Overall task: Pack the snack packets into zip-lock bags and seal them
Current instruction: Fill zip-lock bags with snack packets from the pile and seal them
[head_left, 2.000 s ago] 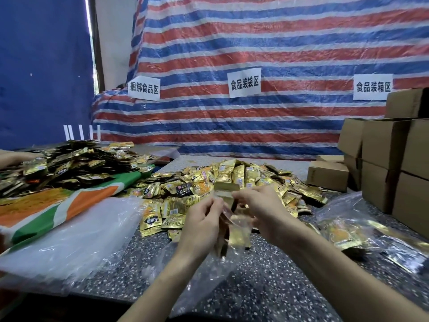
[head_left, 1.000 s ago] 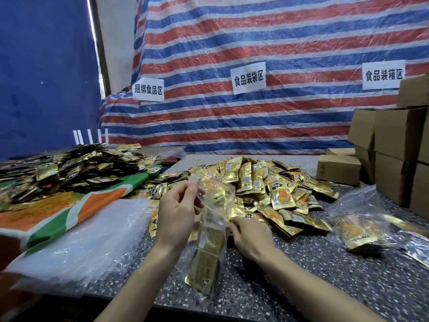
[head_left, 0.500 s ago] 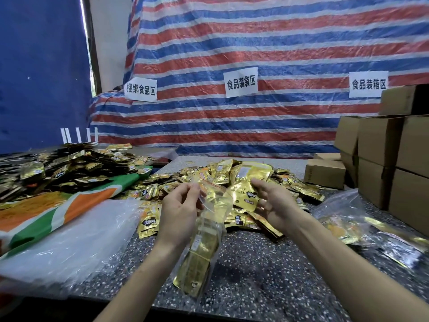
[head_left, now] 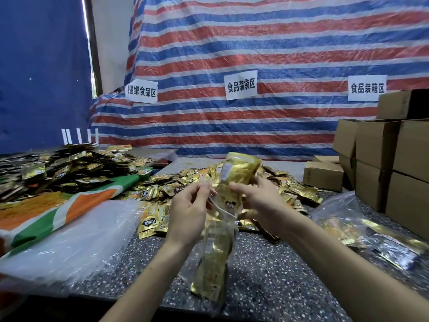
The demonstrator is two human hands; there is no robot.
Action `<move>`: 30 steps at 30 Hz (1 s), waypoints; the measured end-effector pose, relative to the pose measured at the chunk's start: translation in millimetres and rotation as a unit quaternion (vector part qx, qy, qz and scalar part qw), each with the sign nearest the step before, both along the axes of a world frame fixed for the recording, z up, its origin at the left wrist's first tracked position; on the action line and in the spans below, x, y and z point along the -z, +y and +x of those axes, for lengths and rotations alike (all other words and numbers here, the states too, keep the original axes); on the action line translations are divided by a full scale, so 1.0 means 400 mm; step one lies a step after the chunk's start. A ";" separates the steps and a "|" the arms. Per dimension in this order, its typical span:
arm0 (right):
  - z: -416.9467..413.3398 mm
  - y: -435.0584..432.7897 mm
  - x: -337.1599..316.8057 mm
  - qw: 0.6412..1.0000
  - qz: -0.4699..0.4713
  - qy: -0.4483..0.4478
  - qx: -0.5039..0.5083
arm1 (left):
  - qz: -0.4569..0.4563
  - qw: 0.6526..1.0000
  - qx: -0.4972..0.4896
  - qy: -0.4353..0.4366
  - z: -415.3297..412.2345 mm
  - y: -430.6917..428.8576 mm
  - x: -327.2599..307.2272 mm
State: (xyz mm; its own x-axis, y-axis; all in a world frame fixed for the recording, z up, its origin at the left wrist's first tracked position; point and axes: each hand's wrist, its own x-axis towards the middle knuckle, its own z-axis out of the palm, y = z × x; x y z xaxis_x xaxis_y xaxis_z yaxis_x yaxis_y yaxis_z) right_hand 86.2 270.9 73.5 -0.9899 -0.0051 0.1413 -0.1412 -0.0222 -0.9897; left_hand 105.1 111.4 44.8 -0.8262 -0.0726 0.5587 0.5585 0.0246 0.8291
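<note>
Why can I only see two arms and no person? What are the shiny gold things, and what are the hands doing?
The camera sits on the person's head and looks down, so you see only their arms. There is just this one view. The left hand pinches the top of a clear zip-lock bag that hangs down with gold snack packets already inside. The right hand grips a bunch of gold packets at the bag's mouth. Behind them a heap of loose packets lies on the speckled table. Cardboard boxes stand on the right, with filled bags beside them.
</note>
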 end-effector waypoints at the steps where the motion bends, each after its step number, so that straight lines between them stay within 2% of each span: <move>1: 0.003 -0.002 0.005 1.000 0.014 0.003 -0.018 | -0.005 1.000 0.003 0.009 0.001 -0.002 -0.001; 6: 0.014 -0.009 -0.008 0.988 0.127 0.091 0.006 | -0.035 0.999 -0.005 0.038 -0.001 -0.005 -0.004; 12: 0.030 0.005 -0.041 0.982 0.135 0.127 -0.017 | 0.000 0.998 -0.015 0.059 -0.007 -0.007 -0.011; 14: 0.032 0.017 -0.049 0.985 0.105 0.134 -0.010 | 0.025 0.998 -0.009 0.058 -0.007 -0.008 -0.013; 20: 0.025 0.031 -0.053 0.985 0.015 0.170 0.025 | -0.005 0.999 0.002 0.043 -0.007 -0.007 0.002; 24: 0.021 0.033 -0.050 0.988 -0.029 0.153 -0.013 | 0.062 0.992 -0.112 -0.004 -0.057 -0.024 0.017; 25: 0.020 0.034 -0.049 0.989 -0.045 0.139 -0.028 | 0.063 0.991 -0.113 -0.027 -0.072 -0.032 0.020; 27: 0.021 0.035 -0.046 0.989 -0.075 0.116 -0.047 | 0.034 0.995 -0.065 -0.069 -0.101 -0.047 0.025; 30: 0.017 0.036 -0.042 0.988 -0.105 0.105 -0.051 | 0.027 0.992 0.061 -0.109 -0.125 -0.057 0.013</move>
State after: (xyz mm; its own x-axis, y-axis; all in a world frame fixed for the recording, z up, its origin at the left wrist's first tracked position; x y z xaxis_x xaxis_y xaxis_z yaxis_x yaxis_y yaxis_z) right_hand 93.1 285.5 90.2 -0.9347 -0.0523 0.3516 -0.3287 -0.2490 -0.9110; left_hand 55.1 88.5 39.7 -0.9312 0.0113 0.3644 0.3624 -0.0799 0.9286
